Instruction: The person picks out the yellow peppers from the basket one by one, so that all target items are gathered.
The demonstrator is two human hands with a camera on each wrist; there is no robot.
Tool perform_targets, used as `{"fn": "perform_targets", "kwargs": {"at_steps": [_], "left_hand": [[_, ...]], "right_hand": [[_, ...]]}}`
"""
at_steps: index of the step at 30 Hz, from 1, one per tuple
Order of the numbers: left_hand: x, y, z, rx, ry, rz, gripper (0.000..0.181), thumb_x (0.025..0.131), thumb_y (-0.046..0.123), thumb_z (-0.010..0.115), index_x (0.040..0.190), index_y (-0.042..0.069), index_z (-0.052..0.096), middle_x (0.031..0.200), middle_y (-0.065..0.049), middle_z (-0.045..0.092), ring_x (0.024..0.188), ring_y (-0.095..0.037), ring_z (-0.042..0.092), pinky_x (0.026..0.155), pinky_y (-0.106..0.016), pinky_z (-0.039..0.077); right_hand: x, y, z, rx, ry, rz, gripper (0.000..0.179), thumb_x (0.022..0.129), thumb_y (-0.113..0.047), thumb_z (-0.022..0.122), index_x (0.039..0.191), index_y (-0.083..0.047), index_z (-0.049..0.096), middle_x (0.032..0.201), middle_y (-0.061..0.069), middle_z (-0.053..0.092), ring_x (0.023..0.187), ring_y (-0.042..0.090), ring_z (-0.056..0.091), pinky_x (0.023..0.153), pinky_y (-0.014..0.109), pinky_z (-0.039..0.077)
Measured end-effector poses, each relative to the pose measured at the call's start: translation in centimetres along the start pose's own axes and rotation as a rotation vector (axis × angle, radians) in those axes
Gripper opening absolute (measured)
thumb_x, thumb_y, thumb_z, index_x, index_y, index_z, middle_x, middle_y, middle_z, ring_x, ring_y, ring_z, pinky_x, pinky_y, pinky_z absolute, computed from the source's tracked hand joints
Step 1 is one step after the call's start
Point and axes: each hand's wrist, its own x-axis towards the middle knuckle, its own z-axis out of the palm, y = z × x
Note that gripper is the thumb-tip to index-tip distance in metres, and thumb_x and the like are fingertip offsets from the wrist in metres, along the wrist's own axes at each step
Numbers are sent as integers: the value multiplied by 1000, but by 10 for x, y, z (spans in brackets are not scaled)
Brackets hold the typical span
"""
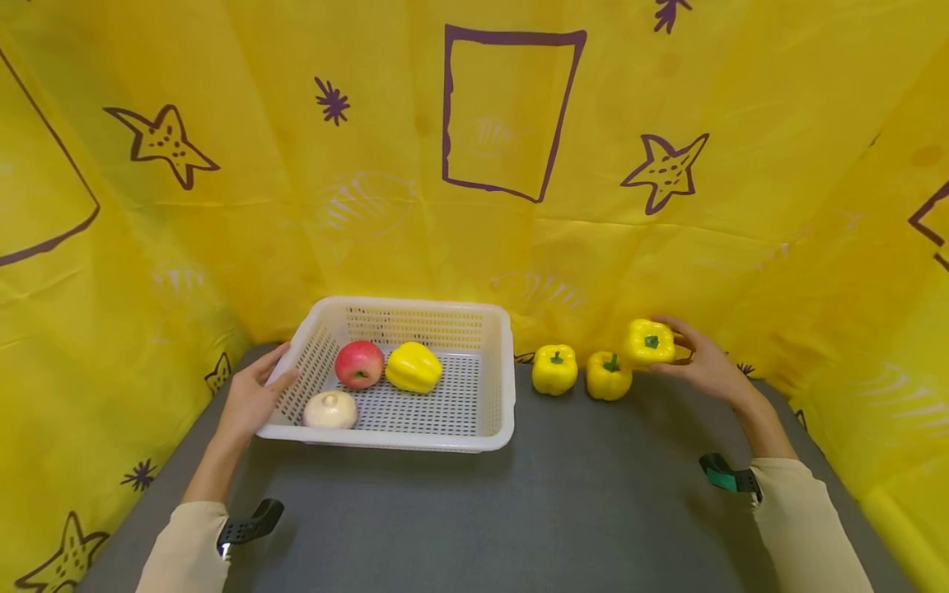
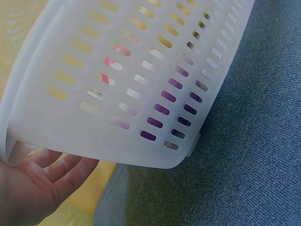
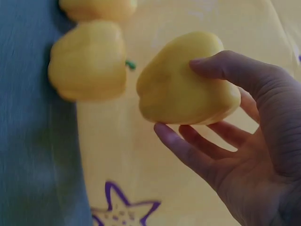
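My left hand (image 1: 250, 399) grips the left rim of a white plastic basket (image 1: 495, 379), thumb over the edge. In the left wrist view its fingers (image 2: 70, 172) reach under the rim. Inside the basket lie a red apple (image 1: 359, 365), a yellow bell pepper (image 1: 413, 367) and a pale, bulb-shaped vegetable (image 1: 330, 409). On the right, my right hand (image 1: 708, 362) holds another yellow bell pepper (image 1: 649, 342) between thumb and fingers, raised above the table. Just left of it stand two more yellow bell peppers, one nearer (image 1: 609, 376) and one nearer the basket (image 1: 554, 369).
A dark grey cloth (image 1: 563, 502) covers the table. Yellow fabric (image 1: 519, 239) with starfish drawings hangs close behind the basket and peppers, and runs along both sides. Each wrist wears a black strap, the left one (image 1: 252, 522) and the right one (image 1: 730, 478).
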Motion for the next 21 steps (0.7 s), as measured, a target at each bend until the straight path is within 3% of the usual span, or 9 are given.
{"fn": "perform_targets", "kwargs": {"at_steps": [3,5,8,11,16,21], "left_hand": [[0,0,0,-3,2,-1,59,100,31,56,153,13,36,139,-28,50,89,-2,58,68,-17,47],[0,0,0,-1,5,0,59,100,31,56,152,13,36,140,-28,49,89,-2,57,68,-17,47],[0,0,0,-1,7,-2,59,100,32,56,152,13,36,139,-28,50,90,-7,60,67,-19,48],[0,1,1,3,10,-4,59,100,32,56,152,13,36,138,-29,50,93,-17,63,67,-21,49],[-1,1,1,6,13,-11,59,100,31,56,152,14,36,138,-29,51,99,-28,63,67,-21,49],[-2,2,1,3,13,-7,58,100,31,56,152,13,37,140,-28,49,104,-32,61,68,-19,47]], "right_hand": [[-2,14,-9,-48,-32,4,75,89,-13,73,150,0,31,147,29,34,127,57,36,87,40,47],[-4,23,-13,-53,-48,14,74,89,-12,72,149,3,31,145,29,36,124,57,38,87,44,45],[-6,37,-18,-19,-76,20,71,89,-10,71,147,5,33,142,27,38,122,51,41,88,31,44],[-7,52,-19,49,-124,40,69,89,-9,69,147,4,34,140,24,40,117,37,47,81,24,48],[-4,69,-14,130,-224,106,72,90,-9,66,149,5,27,143,33,31,110,38,52,77,43,55],[-1,75,-11,116,-260,135,74,91,-9,64,150,9,22,141,38,28,106,40,52,75,42,55]]}}
